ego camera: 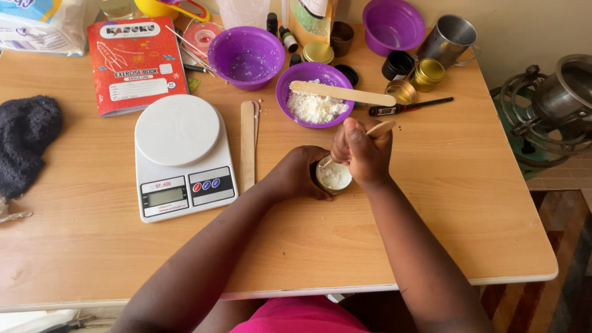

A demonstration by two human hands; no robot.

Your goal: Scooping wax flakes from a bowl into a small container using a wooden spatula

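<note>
My left hand (297, 174) wraps around a small round tin (333, 177) filled with white creamy stuff, at the middle of the wooden table (431, 203). My right hand (362, 152) is closed on a thin wooden stick (381, 128) whose lower end dips into the tin. Just behind, a purple bowl (314, 94) holds white flakes, with a flat wooden spatula (342, 93) lying across its rim.
A white kitchen scale (182, 154) stands left, with wooden sticks (248, 145) beside it. Behind are an empty purple bowl (246, 57), a red exercise book (134, 64), a probe thermometer (408, 107), gold tins (428, 71), a metal mug (449, 40). A dark cloth (24, 142) lies far left.
</note>
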